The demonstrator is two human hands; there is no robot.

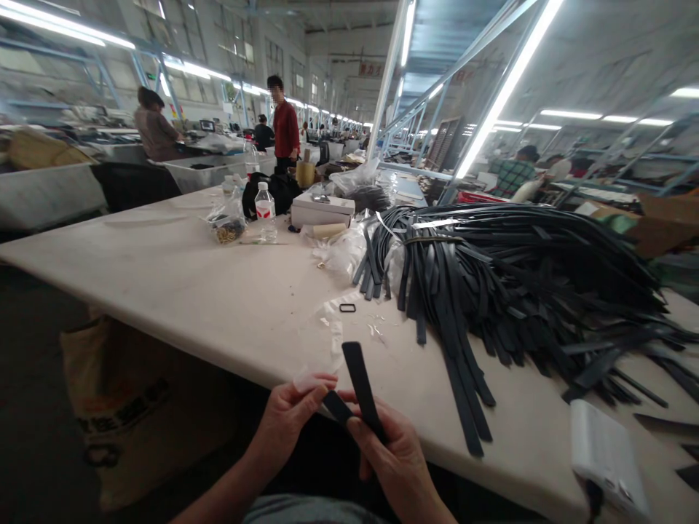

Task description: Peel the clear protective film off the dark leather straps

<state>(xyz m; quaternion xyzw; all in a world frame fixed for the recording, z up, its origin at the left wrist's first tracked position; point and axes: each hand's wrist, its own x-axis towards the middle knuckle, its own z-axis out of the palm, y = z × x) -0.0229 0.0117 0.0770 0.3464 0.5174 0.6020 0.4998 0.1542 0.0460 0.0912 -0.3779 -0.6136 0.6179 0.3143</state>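
Observation:
Both hands hold one black strap (357, 382) just below the near table edge. My left hand (289, 418) pinches its lower end, while my right hand (396, 458) grips the middle, and the free end sticks up over the table. A small black ring buckle (347, 308) lies on the white table (180, 276) beyond my hands, next to a clear plastic bag (322, 338). To the right spreads a large heap of black straps (518, 284), with some ends hanging over the table edge.
A white device with a cable (609, 458) sits at the near right corner. Farther back are a water bottle (265, 211), a white box (321, 209), a bag of small metal parts (228, 227) and a black bag (281, 191). A sack (109, 407) stands on the floor at left. Several people work in the background.

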